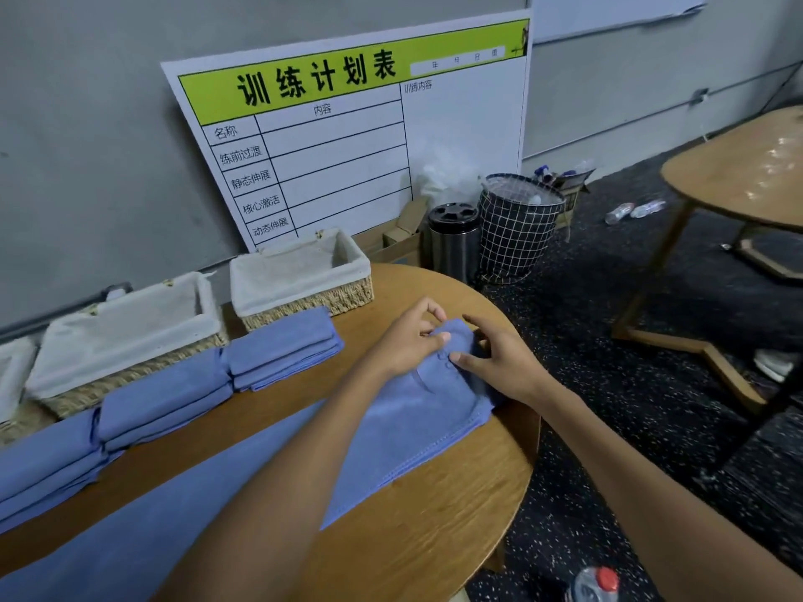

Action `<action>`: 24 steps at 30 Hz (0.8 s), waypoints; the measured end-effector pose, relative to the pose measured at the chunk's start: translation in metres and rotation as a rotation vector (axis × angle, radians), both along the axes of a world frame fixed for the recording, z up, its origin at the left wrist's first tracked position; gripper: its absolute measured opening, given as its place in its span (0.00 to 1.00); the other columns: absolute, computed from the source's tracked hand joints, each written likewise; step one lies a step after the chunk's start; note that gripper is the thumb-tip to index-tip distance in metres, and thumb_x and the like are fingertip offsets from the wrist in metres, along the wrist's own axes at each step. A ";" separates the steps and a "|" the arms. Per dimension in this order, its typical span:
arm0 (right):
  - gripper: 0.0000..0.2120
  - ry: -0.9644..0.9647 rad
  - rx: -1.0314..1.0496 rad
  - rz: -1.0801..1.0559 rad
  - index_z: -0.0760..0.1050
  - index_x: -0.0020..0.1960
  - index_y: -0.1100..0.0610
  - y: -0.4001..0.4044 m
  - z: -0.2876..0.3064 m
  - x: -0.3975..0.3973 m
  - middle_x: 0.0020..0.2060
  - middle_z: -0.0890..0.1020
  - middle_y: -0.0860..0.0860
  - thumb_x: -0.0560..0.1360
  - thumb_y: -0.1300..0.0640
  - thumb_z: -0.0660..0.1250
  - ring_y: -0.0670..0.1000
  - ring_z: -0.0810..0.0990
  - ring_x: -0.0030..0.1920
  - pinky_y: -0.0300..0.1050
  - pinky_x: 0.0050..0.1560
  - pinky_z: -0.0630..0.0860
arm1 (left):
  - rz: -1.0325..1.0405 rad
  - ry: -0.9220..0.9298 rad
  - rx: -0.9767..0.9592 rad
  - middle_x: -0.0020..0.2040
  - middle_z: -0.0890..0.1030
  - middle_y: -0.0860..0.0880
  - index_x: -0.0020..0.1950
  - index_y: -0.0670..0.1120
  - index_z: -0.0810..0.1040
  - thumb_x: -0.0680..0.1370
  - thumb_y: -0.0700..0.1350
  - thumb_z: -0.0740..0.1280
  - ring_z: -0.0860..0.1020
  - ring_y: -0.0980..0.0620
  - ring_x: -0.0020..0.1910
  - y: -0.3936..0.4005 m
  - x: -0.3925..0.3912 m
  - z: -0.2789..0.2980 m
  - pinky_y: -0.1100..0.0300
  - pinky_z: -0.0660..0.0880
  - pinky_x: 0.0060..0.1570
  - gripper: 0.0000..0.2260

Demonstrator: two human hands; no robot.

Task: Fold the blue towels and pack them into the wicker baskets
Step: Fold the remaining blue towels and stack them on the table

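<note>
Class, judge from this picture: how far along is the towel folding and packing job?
Done: three folded stacks lie beside the baskets. In hand: the left hand and right hand pinch the far end of the spread towel. Left: finish folding it, then pack; the lined baskets hold no towels.

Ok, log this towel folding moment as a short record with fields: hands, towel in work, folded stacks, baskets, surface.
left hand: left hand pinches the far end of the spread towel
right hand: right hand grips the same end
towel in work: spread towel lies flat across the table
folded stacks: three folded stacks in a row in front of the baskets
baskets: lined wicker baskets, no towels visible inside
</note>
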State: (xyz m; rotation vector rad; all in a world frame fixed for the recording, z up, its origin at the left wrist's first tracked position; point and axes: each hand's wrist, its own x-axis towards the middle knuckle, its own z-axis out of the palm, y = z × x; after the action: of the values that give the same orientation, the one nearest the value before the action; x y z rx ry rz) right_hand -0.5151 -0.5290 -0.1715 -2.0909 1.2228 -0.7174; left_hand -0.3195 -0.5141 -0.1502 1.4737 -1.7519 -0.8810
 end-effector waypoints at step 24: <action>0.10 -0.060 -0.030 -0.043 0.81 0.50 0.48 0.011 -0.003 -0.053 0.38 0.81 0.45 0.71 0.54 0.78 0.41 0.76 0.36 0.33 0.39 0.71 | -0.010 -0.395 -0.417 0.47 0.77 0.58 0.46 0.54 0.81 0.77 0.52 0.72 0.75 0.57 0.47 0.035 -0.033 -0.005 0.55 0.72 0.51 0.03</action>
State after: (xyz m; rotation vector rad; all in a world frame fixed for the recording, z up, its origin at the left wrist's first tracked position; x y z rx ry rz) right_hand -0.5678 -0.5175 -0.1742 -2.0576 1.2349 -0.8162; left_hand -0.3528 -0.4786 -0.1551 1.4167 -2.0701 -0.2046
